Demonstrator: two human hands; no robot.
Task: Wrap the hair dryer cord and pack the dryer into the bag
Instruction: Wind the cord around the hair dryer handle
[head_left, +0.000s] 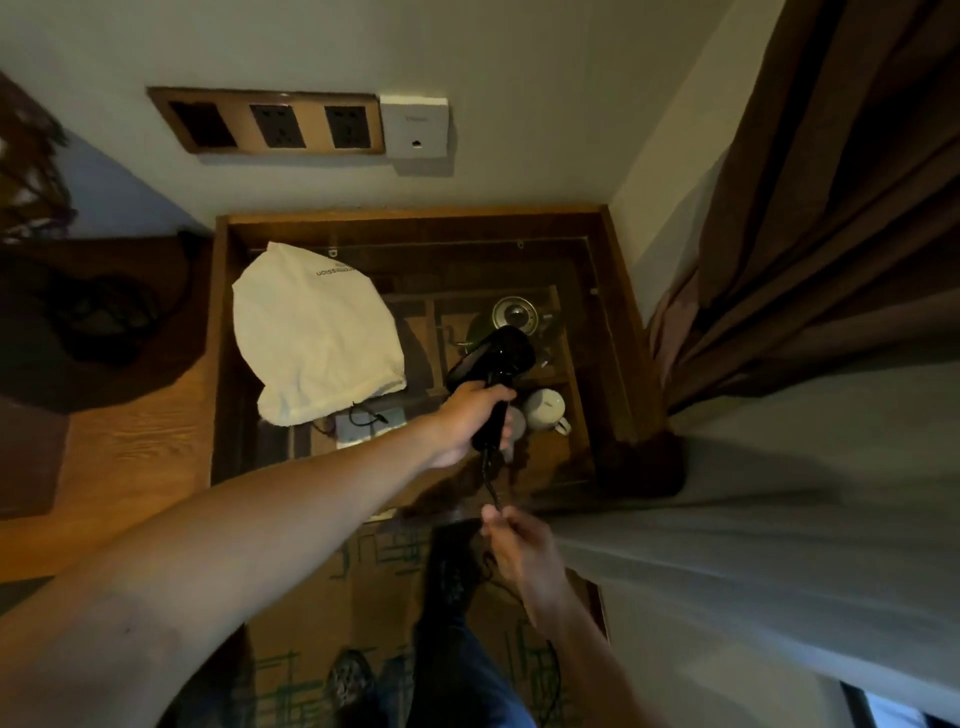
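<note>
Our left hand (467, 415) clamps the dryer (493, 364) handle, barrel pointing away-left; our right hand (519, 551) pinches the cord (491, 483) below.

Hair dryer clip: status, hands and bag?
Left hand gripping hair dryer by its handle. Right hand pinching cord below it, not yet wrapped. White bag lying on glass-topped cabinet, unobstructed.

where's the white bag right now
In the head view, the white bag lies on the glass-topped cabinet, left of the hair dryer held in the left hand.
</note>
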